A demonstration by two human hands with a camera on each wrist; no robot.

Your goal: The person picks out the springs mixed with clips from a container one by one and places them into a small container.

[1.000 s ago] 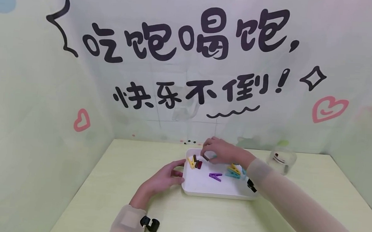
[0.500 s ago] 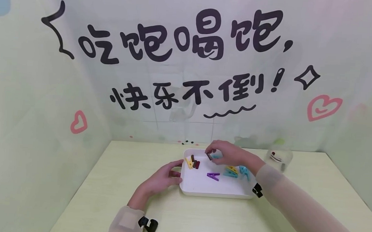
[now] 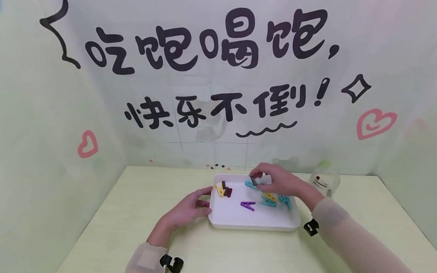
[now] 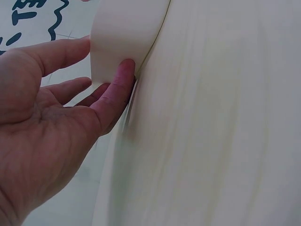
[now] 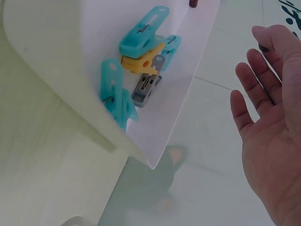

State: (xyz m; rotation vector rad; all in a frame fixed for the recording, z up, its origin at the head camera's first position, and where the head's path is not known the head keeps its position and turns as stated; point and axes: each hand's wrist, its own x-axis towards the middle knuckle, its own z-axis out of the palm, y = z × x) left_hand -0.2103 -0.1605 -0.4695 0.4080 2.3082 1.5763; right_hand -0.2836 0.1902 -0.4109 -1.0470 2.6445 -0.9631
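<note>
My right hand (image 3: 278,180) pinches a small dark ribbed piece (image 3: 253,181), like a coil spring, between thumb and fingertips above the tray's back part. My left hand (image 3: 188,207) touches the left outer wall of the white tray (image 3: 254,227), its fingers spread; the left wrist view shows the fingertips (image 4: 126,66) against that wall. Inside the tray lie a purple clothespin (image 3: 248,205), a yellow clothespin (image 3: 219,190) beside small brown and dark red pieces (image 3: 228,192), and a teal clothespin (image 3: 250,185) under the right hand. A grey clothespin (image 5: 149,84) shows in the right wrist view.
More teal clothespins (image 5: 146,33) and a yellow one (image 5: 141,62) crowd the tray's right side. A clear container (image 3: 325,183) with small items stands behind, to the right. The light wooden table (image 3: 234,253) meets a printed curtain (image 3: 151,149) at its back edge.
My right hand has moved right over the tray with the ribbed piece, and the teal clothespin at the back shows more. The left hand stays at the tray wall. The head view has shifted slightly.
</note>
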